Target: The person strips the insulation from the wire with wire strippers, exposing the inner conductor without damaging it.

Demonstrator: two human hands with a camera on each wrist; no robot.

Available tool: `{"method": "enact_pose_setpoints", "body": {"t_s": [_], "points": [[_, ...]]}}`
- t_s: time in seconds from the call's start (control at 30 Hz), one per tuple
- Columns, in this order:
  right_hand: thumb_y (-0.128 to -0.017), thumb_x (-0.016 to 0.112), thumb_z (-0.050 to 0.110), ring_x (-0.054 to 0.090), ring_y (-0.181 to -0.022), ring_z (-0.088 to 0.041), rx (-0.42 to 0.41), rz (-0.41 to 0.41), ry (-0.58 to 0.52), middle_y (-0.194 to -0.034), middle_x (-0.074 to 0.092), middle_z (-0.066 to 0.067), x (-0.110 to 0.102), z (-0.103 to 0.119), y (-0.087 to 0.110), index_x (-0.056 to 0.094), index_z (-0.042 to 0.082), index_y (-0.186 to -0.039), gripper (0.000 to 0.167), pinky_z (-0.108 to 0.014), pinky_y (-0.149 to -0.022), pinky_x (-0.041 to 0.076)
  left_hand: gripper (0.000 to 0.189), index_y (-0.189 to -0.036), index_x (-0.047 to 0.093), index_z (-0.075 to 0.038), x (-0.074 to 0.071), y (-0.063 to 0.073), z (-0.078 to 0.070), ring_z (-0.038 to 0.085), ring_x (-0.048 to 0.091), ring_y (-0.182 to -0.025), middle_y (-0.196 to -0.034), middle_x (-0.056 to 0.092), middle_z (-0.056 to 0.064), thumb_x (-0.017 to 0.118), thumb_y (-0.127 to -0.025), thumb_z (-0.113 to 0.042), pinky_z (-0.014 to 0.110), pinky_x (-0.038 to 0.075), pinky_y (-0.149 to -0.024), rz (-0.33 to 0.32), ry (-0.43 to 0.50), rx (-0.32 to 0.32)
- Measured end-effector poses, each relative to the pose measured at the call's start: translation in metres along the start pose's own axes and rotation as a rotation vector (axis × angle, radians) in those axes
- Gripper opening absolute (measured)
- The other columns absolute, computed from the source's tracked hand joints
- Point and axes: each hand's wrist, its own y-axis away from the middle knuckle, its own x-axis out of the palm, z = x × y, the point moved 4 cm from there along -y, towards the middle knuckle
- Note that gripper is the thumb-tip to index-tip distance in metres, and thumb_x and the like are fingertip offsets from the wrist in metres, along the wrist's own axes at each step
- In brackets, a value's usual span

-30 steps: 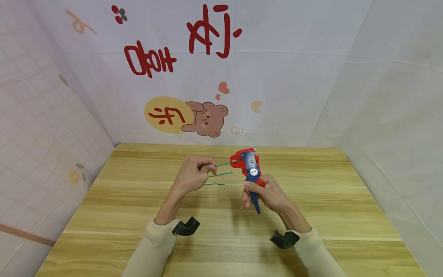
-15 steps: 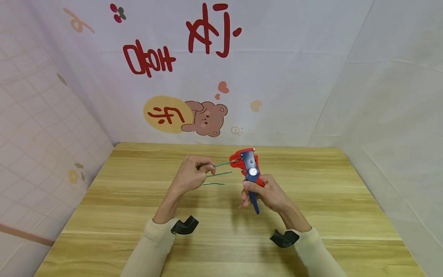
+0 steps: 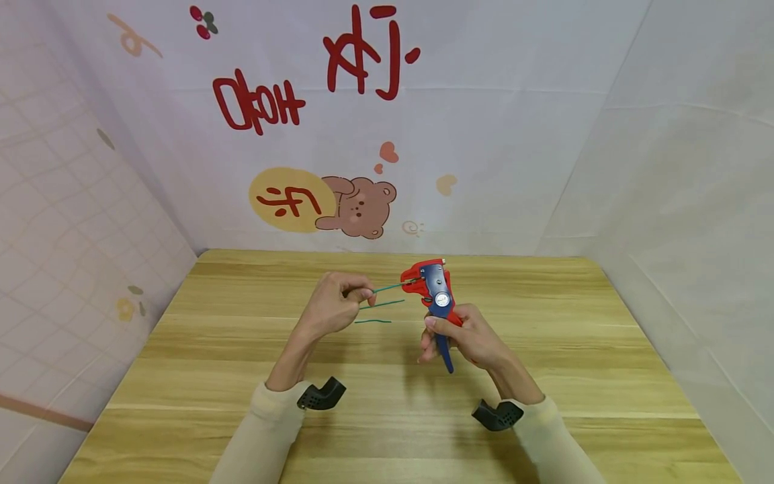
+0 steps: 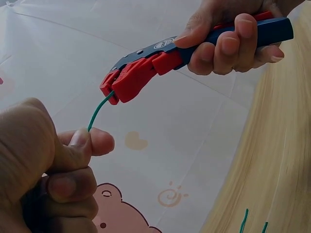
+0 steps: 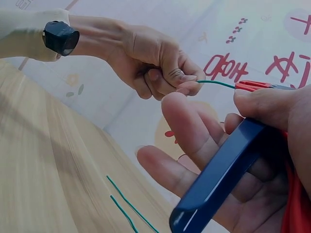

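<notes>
My left hand [image 3: 332, 306] pinches a green wire [image 4: 99, 109] between thumb and forefinger. The wire's far end runs into the red jaws of a red and blue wire stripper [image 3: 434, 286]. Round the stripper's handles curls my right hand [image 3: 468, 336], thumb on the near side. In the right wrist view the blue handle [image 5: 218, 174] lies across the fingers, and two of them stick out past it. The left wrist view shows the wire bending slightly between fingertips and stripper head [image 4: 131, 77]. The stretch of wire inside the left hand is hidden.
Two more green wires lie on the wooden table [image 3: 387, 430], a straight wire [image 3: 387, 304] and a slightly wavy wire [image 3: 373, 321], both below the held one in the head view. Behind the table stands a white printed backdrop [image 3: 484, 134]. Each wrist wears a black camera [image 3: 322, 394].
The head view has shifted very slightly. Both hands, the pinched wire and the wire stripper keep nearly the same places.
</notes>
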Motion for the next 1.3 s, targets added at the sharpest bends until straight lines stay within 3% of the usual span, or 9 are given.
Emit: {"method": "enact_pose_setpoints", "body": {"t_s": [0.33, 0.63, 0.93, 1.13, 1.3], "points": [[-0.106, 0.051, 0.005, 0.079, -0.074, -0.024, -0.009, -0.004, 0.002, -0.085, 0.078, -0.009, -0.0014, -0.0009, -0.0001, 0.06, -0.02, -0.1, 0.027, -0.046, -0.072, 0.062, 0.033, -0.073, 0.072, -0.017, 0.0001, 0.0, 0.0005, 0.008, 0.032, -0.053, -0.066, 0.058, -0.002, 0.059, -0.098, 0.0, 0.024, 0.028, -0.055, 0.014, 0.008, -0.01], [-0.106, 0.052, 0.006, 0.079, -0.079, -0.028, 0.03, -0.015, -0.018, -0.09, 0.079, -0.011, -0.0017, -0.0018, -0.0012, 0.063, -0.005, -0.101, 0.016, -0.049, -0.075, 0.061, 0.033, -0.074, 0.073, -0.016, -0.0004, -0.0001, 0.0012, 0.009, 0.032, -0.052, -0.069, 0.061, -0.001, 0.058, -0.098, 0.0, 0.023, 0.029, -0.055, 0.022, 0.009, -0.022], [-0.107, 0.05, 0.004, 0.079, -0.085, -0.033, 0.01, 0.022, -0.041, -0.097, 0.079, -0.014, -0.0039, -0.0035, -0.0015, 0.058, -0.009, -0.105, 0.015, -0.053, -0.078, 0.06, 0.032, -0.073, 0.072, -0.016, -0.0008, -0.0011, 0.001, 0.01, 0.034, -0.053, -0.066, 0.059, 0.008, 0.059, -0.098, -0.001, 0.023, 0.029, -0.055, 0.022, 0.002, -0.027], [-0.107, 0.05, 0.004, 0.078, -0.087, -0.037, 0.01, 0.024, -0.043, -0.099, 0.079, -0.016, -0.0041, -0.0038, -0.0021, 0.059, -0.012, -0.106, 0.018, -0.053, -0.078, 0.06, 0.032, -0.073, 0.071, -0.017, -0.001, -0.0014, 0.0021, 0.01, 0.035, -0.054, -0.066, 0.058, -0.001, 0.059, -0.098, -0.001, 0.024, 0.029, -0.055, 0.023, 0.003, -0.036], [-0.107, 0.051, 0.006, 0.077, -0.09, -0.041, 0.014, 0.013, -0.036, -0.1, 0.078, -0.017, -0.0028, -0.0023, -0.0022, 0.061, -0.015, -0.109, 0.023, -0.055, -0.078, 0.059, 0.032, -0.073, 0.071, -0.017, -0.0015, -0.0015, 0.0028, 0.01, 0.034, -0.054, -0.066, 0.057, -0.002, 0.059, -0.098, -0.001, 0.024, 0.028, -0.054, 0.027, 0.003, -0.042]]}}
